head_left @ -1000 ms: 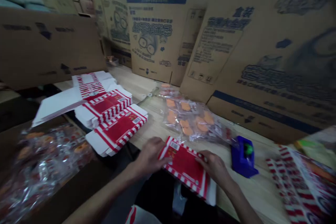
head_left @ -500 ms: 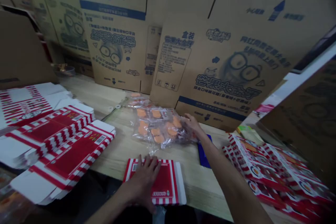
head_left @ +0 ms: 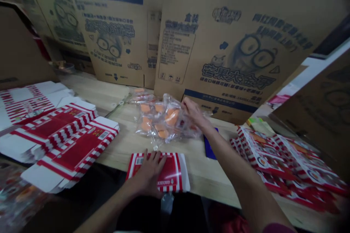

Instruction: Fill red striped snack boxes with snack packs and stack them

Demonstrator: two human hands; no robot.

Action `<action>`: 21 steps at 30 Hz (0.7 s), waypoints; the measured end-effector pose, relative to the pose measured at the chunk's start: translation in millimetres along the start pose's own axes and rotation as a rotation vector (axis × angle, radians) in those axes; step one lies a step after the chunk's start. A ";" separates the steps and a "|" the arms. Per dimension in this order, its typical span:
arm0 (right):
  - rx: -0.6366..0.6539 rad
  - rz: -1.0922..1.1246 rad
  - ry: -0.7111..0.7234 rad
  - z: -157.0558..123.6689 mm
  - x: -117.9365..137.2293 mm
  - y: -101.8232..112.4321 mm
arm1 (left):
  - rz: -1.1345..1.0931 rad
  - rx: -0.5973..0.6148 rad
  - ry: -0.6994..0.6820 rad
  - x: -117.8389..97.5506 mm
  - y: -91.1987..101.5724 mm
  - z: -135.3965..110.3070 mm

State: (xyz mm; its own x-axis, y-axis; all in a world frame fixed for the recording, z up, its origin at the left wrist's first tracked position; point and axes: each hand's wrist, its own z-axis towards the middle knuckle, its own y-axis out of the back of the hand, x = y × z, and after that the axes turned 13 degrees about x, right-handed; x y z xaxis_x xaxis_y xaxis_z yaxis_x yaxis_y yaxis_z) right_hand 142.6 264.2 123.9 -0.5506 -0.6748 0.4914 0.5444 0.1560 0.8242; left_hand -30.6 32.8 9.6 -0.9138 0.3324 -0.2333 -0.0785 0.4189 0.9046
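Note:
My left hand (head_left: 150, 174) lies over a flat red carton (head_left: 170, 171) with striped edges at the table's front edge. Its fingers spread across the top and the thumb is by the near edge, gripping the carton, which bows slightly. Farther back, my right hand (head_left: 193, 111) has its fingers closed on a clear plastic packet (head_left: 171, 115) with an orange piece inside, raised a little at one end. Several similar packets (head_left: 146, 123) lie beside and under it; the fingertips are partly hidden.
Stacks of flat red-and-white cartons (head_left: 82, 145) lie at the left. Filled boxes (head_left: 270, 160) are piled at the right, near a blue flat object (head_left: 210, 147). Large cardboard boxes (head_left: 235, 54) wall off the back. More packets (head_left: 22, 196) sit low at the left.
My right hand has closed on a packet and pulled it up slightly from the pile. The carton under my left hand now bows. The view has tipped downward.

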 end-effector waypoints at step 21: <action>0.115 0.037 -0.409 -244.8 -18.6 -14.4 | 0.038 -0.179 0.024 -23.9 3.9 -4.7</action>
State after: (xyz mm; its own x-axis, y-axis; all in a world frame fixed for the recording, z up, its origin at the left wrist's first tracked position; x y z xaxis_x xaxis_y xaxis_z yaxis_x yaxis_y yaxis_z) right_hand 299.9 97.9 33.9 -0.7501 -0.3290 0.5736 0.5073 0.2701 0.8183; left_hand -10.9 22.5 20.4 -0.9265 0.3241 -0.1912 -0.1116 0.2486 0.9621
